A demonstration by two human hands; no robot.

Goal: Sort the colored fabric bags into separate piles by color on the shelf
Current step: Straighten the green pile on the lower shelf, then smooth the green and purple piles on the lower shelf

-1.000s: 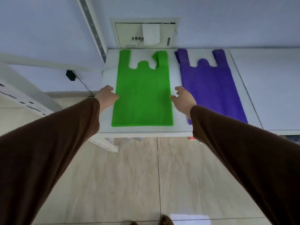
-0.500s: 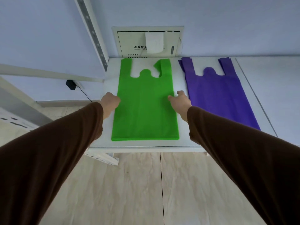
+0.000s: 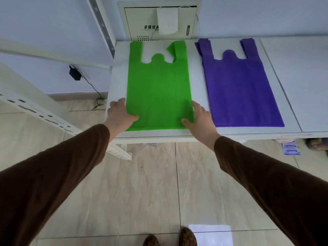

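Observation:
A flat pile of green fabric bags lies on the left part of the white shelf, handles toward the wall. To its right lies a flat pile of purple bags, apart from the green one. My left hand grips the green pile's near left corner, thumb on top and fingers along the left edge. At the near right corner my right hand holds it the same way, in the gap between the two piles.
A white wall box with a paper slip sits behind the green pile. A slotted upright rises at the shelf's left end. A perforated white shelf juts out at left. Small packs lie under the shelf at right.
Both hands slid from the middle of the green pile's side edges toward me to its near corners, and the thumbs now lie on top of the fabric. The camera moved closer.

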